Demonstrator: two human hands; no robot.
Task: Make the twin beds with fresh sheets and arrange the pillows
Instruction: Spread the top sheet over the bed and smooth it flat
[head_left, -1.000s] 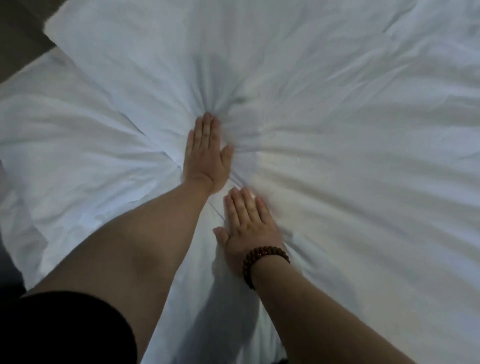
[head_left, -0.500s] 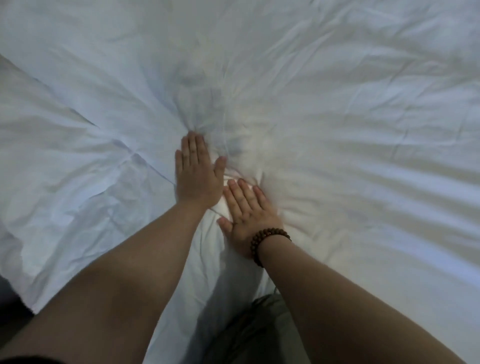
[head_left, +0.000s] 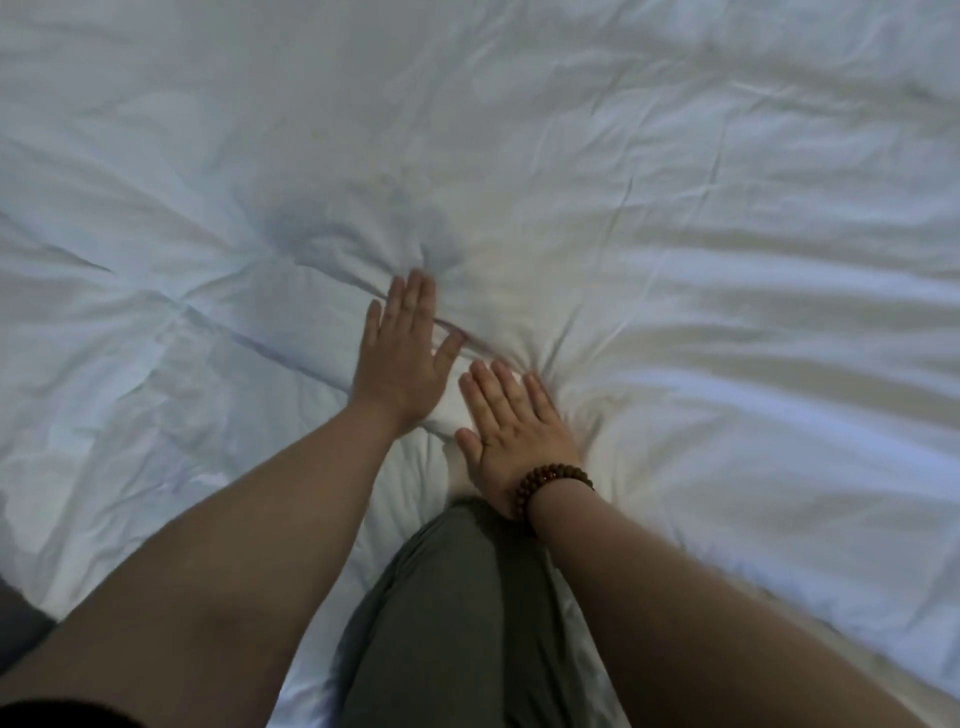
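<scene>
My left hand (head_left: 402, 358) and right hand (head_left: 511, 426) lay flat, grip released, just beside each other on the white sheet (head_left: 701, 291) covering the bed. Smoothing well meant pressing outward from the puckered creases (head_left: 441, 260) beyond my left fingertips.

What your view leaves out

The white sheet (head_left: 675, 260) runs past every edge, so you see no bed frame, pillows or second bed. Your left hand (head_left: 402, 358) is motion-blurred at the fingertips; both forearms are cut off at the bottom edge, and your grey-trousered knee (head_left: 447, 613) hides the sheet beneath it.
</scene>
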